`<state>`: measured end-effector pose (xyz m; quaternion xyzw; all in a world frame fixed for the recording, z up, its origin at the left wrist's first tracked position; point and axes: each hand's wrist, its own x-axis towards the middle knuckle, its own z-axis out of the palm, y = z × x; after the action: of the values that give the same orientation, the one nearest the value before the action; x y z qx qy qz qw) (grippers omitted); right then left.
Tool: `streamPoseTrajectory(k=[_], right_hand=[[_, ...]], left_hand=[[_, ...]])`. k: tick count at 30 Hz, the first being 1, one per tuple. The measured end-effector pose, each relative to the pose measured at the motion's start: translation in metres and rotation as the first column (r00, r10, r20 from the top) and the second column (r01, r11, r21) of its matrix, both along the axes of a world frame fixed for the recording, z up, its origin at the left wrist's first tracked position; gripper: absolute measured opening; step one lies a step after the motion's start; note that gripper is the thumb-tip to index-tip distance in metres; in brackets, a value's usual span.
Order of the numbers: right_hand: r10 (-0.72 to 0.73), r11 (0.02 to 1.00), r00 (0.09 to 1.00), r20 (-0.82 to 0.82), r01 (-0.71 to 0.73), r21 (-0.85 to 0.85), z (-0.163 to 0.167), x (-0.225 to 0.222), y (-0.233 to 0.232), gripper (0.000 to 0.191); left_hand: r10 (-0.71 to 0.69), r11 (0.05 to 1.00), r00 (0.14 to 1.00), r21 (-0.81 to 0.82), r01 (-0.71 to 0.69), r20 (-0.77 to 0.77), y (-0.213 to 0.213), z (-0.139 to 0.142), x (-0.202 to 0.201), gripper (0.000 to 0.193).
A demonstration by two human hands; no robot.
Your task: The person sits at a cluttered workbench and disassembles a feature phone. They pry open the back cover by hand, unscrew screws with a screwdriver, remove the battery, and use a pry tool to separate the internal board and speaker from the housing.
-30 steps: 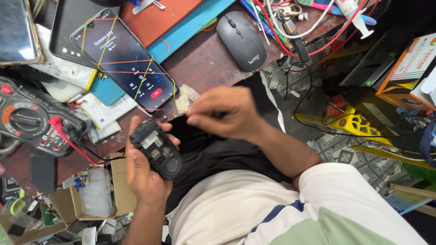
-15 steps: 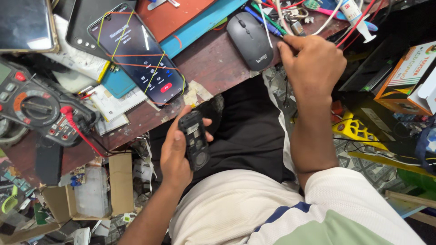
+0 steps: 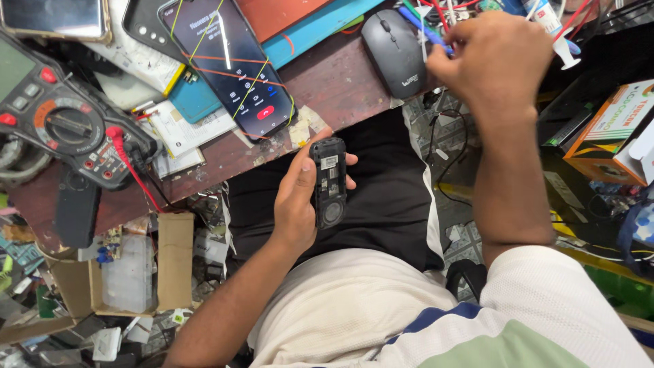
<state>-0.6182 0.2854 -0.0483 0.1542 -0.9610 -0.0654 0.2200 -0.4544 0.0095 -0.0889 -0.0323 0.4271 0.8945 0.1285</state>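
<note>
Cluttered worktop (image 3: 340,82): my left hand (image 3: 296,204) grips the opened handset (image 3: 328,180) below the mouse (image 3: 395,51); my right hand (image 3: 494,58), fingers closed, seemingly picks a tool beside the mouse. Next: steady tool-to-handset alignment.

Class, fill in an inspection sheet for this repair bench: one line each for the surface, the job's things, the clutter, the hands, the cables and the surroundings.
Surface: worn reddish-brown wooden bench, crowded.
Job's things: small black phone with its back open, held over the lap; blue-handled tool among the tools at the bench's far edge.
Clutter: multimeter, smartphone with a lit screen, grey mouse, papers, white syringe.
Hands: left hand grips the small black phone; right hand reaches into the tools, its fingers at the blue-handled tool.
Cables: thin coloured wires cross the smartphone; red probe lead runs from the multimeter.
Surroundings: cardboard boxes and scrap parts below the bench; orange box to the right.
</note>
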Motion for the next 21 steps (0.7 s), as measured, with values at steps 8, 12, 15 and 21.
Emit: streamPoseTrajectory(k=[8, 12, 15, 21], right_hand=[[0.114, 0.866, 0.952, 0.284, 0.045, -0.498, 0.022, 0.033, 0.015, 0.022], [0.183, 0.525, 0.822, 0.54, 0.382, -0.76, -0.001, 0.038, 0.019, 0.03], [0.278, 0.233, 0.766, 0.58, 0.532, -0.814, -0.031, 0.037, 0.045, 0.034], [0.744, -0.454, 0.637, 0.201, 0.703, -0.547, -0.086, 0.026, 0.128, 0.032]], left_hand=[[0.04, 0.985, 0.994, 0.163, -0.057, 0.105, -0.003, -0.011, -0.008, 0.07], [0.088, 0.96, 0.988, 0.253, -0.118, 0.126, 0.009, -0.017, -0.019, 0.078], [0.07, 0.962, 0.994, 0.257, -0.091, 0.087, 0.015, -0.019, -0.023, 0.083], [0.071, 0.966, 0.997, 0.247, -0.073, 0.016, 0.01, -0.01, -0.02, 0.085]])
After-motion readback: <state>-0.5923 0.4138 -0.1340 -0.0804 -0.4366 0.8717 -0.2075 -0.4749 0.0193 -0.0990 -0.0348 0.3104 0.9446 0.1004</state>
